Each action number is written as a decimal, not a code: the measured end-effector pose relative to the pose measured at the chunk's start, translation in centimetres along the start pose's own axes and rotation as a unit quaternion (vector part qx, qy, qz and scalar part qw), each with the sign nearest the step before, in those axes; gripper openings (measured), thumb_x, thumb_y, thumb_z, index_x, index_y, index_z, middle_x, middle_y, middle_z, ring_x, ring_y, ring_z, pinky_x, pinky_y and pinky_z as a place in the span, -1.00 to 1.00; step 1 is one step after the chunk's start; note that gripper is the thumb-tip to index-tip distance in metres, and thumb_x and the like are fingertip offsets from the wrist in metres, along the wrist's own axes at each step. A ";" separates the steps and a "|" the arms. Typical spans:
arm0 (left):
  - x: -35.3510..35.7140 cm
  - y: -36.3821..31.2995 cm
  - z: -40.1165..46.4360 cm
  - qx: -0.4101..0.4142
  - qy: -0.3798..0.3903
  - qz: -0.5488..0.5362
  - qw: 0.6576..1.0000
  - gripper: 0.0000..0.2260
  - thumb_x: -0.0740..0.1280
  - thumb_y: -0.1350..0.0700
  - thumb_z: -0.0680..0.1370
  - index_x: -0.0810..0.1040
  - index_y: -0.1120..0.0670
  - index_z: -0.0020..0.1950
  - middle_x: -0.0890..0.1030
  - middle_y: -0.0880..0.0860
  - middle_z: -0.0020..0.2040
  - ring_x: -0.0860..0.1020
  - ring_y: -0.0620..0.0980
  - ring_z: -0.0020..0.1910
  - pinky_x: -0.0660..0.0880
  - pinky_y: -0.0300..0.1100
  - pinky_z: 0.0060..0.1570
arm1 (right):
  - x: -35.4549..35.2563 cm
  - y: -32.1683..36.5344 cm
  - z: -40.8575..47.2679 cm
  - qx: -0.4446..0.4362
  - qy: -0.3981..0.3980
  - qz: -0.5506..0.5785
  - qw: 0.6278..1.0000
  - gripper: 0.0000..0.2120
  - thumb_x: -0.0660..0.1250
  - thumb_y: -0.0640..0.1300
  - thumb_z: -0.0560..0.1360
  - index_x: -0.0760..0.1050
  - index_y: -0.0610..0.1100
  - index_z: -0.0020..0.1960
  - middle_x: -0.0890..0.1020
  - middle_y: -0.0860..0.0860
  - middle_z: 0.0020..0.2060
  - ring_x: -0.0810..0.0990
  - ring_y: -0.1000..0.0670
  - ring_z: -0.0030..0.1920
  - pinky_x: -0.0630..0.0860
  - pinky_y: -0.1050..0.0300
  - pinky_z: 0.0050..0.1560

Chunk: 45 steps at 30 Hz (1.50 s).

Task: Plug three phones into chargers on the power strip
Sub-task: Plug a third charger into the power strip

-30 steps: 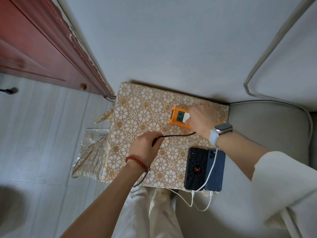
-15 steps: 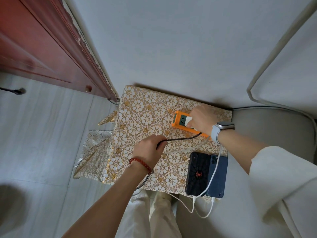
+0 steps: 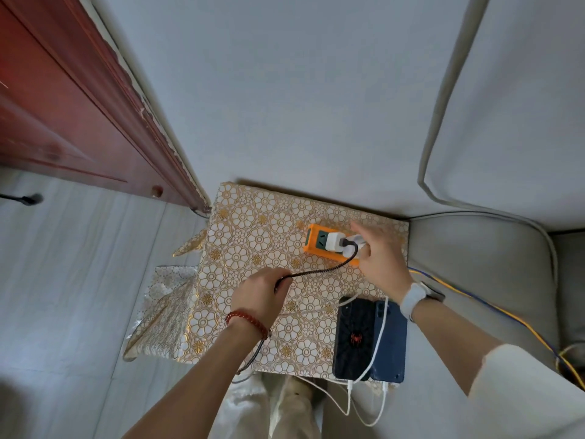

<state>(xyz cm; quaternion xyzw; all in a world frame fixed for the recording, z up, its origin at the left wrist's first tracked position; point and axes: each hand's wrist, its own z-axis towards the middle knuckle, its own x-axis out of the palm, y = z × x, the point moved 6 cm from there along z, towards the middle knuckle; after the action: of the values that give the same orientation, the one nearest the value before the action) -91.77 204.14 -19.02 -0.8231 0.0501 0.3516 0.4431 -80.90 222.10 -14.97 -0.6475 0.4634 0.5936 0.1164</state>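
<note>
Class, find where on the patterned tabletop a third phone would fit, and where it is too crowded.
Free: the tabletop's left part, from the far edge down past the left hand. Crowded: the right side, with the orange power strip and right hand at the back, the black phone and blue phone in front, and the braided cable crossing the middle.

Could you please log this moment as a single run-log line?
left hand grip: black braided cable | right hand: open beside power strip | white charger: plugged in | two phones: cabled
</note>
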 end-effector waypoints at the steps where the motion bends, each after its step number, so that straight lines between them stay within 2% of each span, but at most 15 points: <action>1: -0.1 0.1 0.0 -0.007 -0.007 -0.002 1.000 -0.83 0.23 0.04 0.54 0.57 0.01 0.04 0.64 0.00 -0.06 0.57 -0.01 -0.11 0.44 -0.24 -0.23 | 0.4 -0.2 0.0 -0.008 0.031 -0.023 0.999 -0.51 0.18 -0.42 0.40 0.41 -0.17 0.30 0.55 -0.13 0.19 0.41 -0.17 0.24 0.34 -0.19 0.24; 5: -0.7 0.5 0.0 -0.035 -0.052 -0.025 0.998 -0.85 0.27 0.06 0.52 0.60 0.03 0.00 0.66 0.02 -0.07 0.59 0.00 -0.15 0.44 -0.25 -0.25 | 2.2 0.0 0.7 -0.048 0.135 -0.163 0.976 -0.50 0.23 -0.21 0.42 0.30 -0.06 0.35 0.43 0.01 0.32 0.27 -0.06 0.36 0.26 -0.12 0.29; 10: -0.9 0.6 -0.2 -0.046 -0.074 -0.033 0.996 -0.87 0.29 0.08 0.51 0.61 0.03 -0.02 0.66 0.02 -0.10 0.58 0.01 -0.19 0.43 -0.24 -0.27 | 2.6 0.7 1.9 -0.036 0.078 -0.206 0.975 -0.68 0.27 -0.09 0.48 0.43 -0.07 0.23 0.53 -0.03 0.16 0.39 -0.08 0.20 0.29 -0.03 0.13; 14: -0.8 1.1 -0.1 -0.045 -0.076 -0.037 0.995 -0.87 0.29 0.09 0.51 0.61 0.05 -0.02 0.66 0.04 -0.12 0.58 0.02 -0.19 0.52 -0.15 -0.25 | 2.6 1.4 2.3 -0.058 0.092 -0.235 0.966 -0.72 0.24 -0.14 0.49 0.47 -0.09 0.19 0.53 -0.05 0.13 0.39 -0.09 0.18 0.29 -0.02 0.11; 20: -0.5 1.4 0.3 -0.065 -0.096 -0.049 0.992 -0.88 0.29 0.13 0.51 0.61 0.09 -0.04 0.66 0.05 -0.16 0.58 0.05 -0.21 0.44 -0.21 -0.28 | 2.6 2.7 3.0 -0.060 0.126 -0.284 0.949 -0.74 0.22 -0.22 0.48 0.50 -0.19 0.15 0.53 -0.11 0.07 0.41 -0.12 0.13 0.35 0.00 0.11; 23: -0.6 2.1 0.4 -0.083 -0.094 -0.047 0.991 -0.88 0.27 0.13 0.52 0.60 0.09 -0.04 0.65 0.06 -0.17 0.55 0.03 -0.25 0.44 -0.21 -0.30 | 3.2 3.6 3.3 -0.061 0.137 -0.274 0.950 -0.81 0.24 -0.27 0.47 0.52 -0.26 0.05 0.50 -0.16 0.02 0.40 -0.14 0.09 0.41 0.00 0.07; 26: -1.2 2.4 0.4 -0.086 -0.090 -0.040 0.991 -0.87 0.28 0.13 0.51 0.60 0.09 -0.02 0.65 0.06 -0.16 0.56 0.03 -0.24 0.49 -0.18 -0.27 | 3.3 3.8 3.2 -0.057 0.137 -0.248 0.957 -0.86 0.23 -0.31 0.46 0.52 -0.28 -0.02 0.48 -0.16 0.02 0.37 -0.13 0.08 0.40 0.05 0.04; 30: -1.3 1.5 0.4 -0.052 -0.064 -0.036 0.996 -0.88 0.29 0.13 0.51 0.60 0.08 -0.03 0.66 0.04 -0.16 0.58 0.02 -0.22 0.56 -0.08 -0.23 | 3.2 2.9 2.8 -0.072 0.134 -0.235 0.960 -0.80 0.25 -0.30 0.46 0.50 -0.27 0.06 0.49 -0.14 0.04 0.37 -0.12 0.09 0.37 0.05 0.06; 33: -1.3 1.8 0.4 -0.057 -0.058 -0.036 0.996 -0.86 0.27 0.12 0.51 0.60 0.07 -0.01 0.66 0.03 -0.15 0.58 0.01 -0.21 0.56 -0.10 -0.22 | 3.3 3.0 2.9 -0.081 0.128 -0.258 0.954 -0.81 0.27 -0.25 0.45 0.50 -0.25 0.05 0.49 -0.12 0.02 0.39 -0.11 0.07 0.37 0.05 0.07; 37: -1.1 2.0 0.5 -0.065 -0.013 -0.009 0.998 -0.83 0.24 0.07 0.53 0.57 0.05 0.04 0.65 0.04 -0.12 0.57 0.01 -0.17 0.55 -0.10 -0.17 | 3.0 3.4 2.8 -0.081 0.124 -0.299 0.943 -0.80 0.30 -0.16 0.46 0.51 -0.20 0.05 0.51 -0.10 0.02 0.44 -0.09 0.06 0.39 -0.02 0.11; 40: -0.9 2.1 -0.2 -0.073 0.047 0.013 0.996 -0.76 0.21 0.05 0.54 0.50 0.03 0.18 0.62 0.04 0.06 0.57 0.02 0.01 0.55 -0.04 0.00 | 2.8 3.7 2.4 -0.059 0.139 -0.314 0.937 -0.76 0.30 -0.15 0.46 0.48 -0.19 0.10 0.50 -0.11 0.08 0.44 -0.11 0.11 0.36 -0.07 0.17; 42: -1.5 2.2 -1.6 -0.075 0.061 0.024 0.995 -0.70 0.21 0.04 0.54 0.44 0.03 0.26 0.55 0.06 0.19 0.51 0.04 0.14 0.50 -0.02 0.12 | 2.7 3.9 1.2 -0.056 0.148 -0.314 0.936 -0.60 0.29 -0.13 0.46 0.35 -0.19 0.27 0.43 -0.12 0.23 0.36 -0.14 0.26 0.29 -0.13 0.28; 45: -3.3 2.1 -4.3 -0.080 0.030 0.024 0.996 -0.68 0.21 0.07 0.54 0.41 0.07 0.29 0.50 0.10 0.25 0.46 0.06 0.22 0.44 -0.03 0.19 | 1.9 4.7 -2.5 -0.078 0.125 -0.280 0.949 -0.37 0.24 -0.26 0.44 0.08 -0.13 0.44 0.24 -0.12 0.41 0.14 -0.14 0.44 0.10 -0.20 0.43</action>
<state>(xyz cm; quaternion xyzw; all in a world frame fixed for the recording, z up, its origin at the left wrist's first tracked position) -92.78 198.86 -16.88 -0.8649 0.0546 0.3399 0.3653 -82.97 216.93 -14.07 -0.8272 0.2264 0.4861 0.1681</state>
